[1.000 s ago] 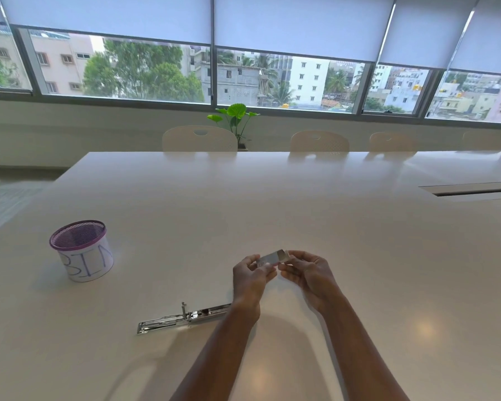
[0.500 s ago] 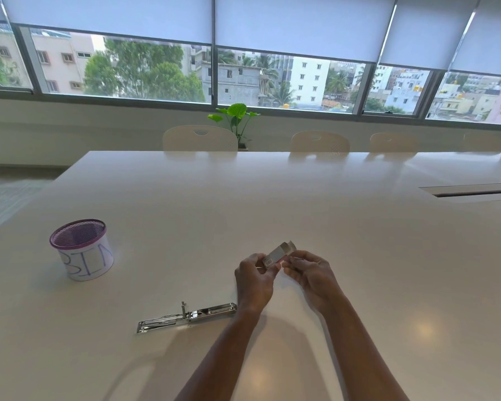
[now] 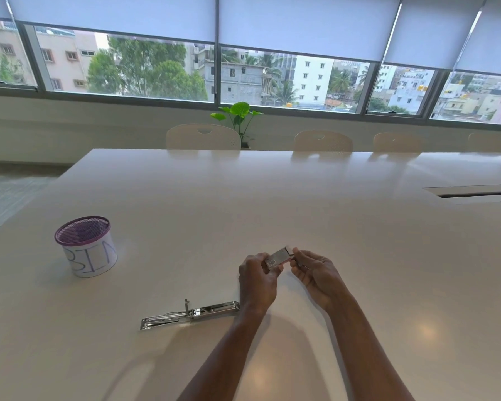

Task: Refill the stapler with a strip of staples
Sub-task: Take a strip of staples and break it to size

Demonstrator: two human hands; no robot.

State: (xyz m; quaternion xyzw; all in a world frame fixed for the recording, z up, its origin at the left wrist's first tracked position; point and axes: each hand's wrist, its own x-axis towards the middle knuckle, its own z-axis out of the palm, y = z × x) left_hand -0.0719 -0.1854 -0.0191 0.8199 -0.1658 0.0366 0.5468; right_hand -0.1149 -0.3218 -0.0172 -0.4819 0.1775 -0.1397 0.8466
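The left hand (image 3: 257, 280) pinches a small staple box (image 3: 278, 257) showing a barcode, while the right hand (image 3: 315, 272) closes fingertips on the box's far end, above the table (image 3: 272, 198). The opened stapler (image 3: 190, 314) lies flat just behind the left wrist. Well left of the fingers stands a cup (image 3: 88, 247) hand-lettered "BIN"; bare tabletop lies beyond and right.

On the table (image 3: 301, 198), the stapler (image 3: 190, 314) lies flat at the near left, just left of the left hand (image 3: 256, 280); the bin (image 3: 86, 246) stands farther left and behind it; chairs (image 3: 203, 137) line the far edge, a plant (image 3: 239, 114) behind them.
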